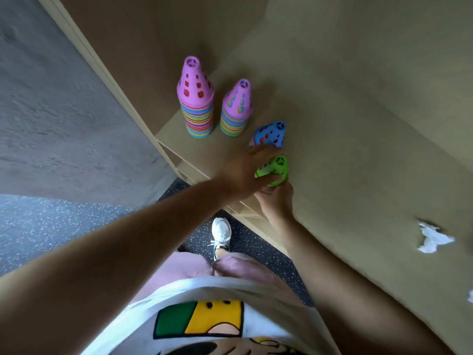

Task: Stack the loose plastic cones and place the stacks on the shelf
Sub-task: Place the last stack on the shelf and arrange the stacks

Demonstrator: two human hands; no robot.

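Both hands meet on the green-topped cone stack (275,170) at the near edge of the beige shelf (358,155): the left hand (247,172) lies across its left side with fingers spread over the top, and the right hand (275,198) cups it from below, fingers curled around its base, so the stack is clamped between the 2. Just beyond it, touching the left fingertips, leans a blue-topped stack (271,134) with red showing through its holes. Farther and to the left stand 2 upright stacks, a shorter pink-topped stack (236,108) and a taller pink-topped stack (195,98), each with many coloured rims banded below. A crumpled white paper (432,238) lies on the shelf well to the right. Below, a white sneaker (221,235) stands on speckled dark floor (256,249). The white shirt (204,316) bears a green and yellow graphic; no writing is readable.
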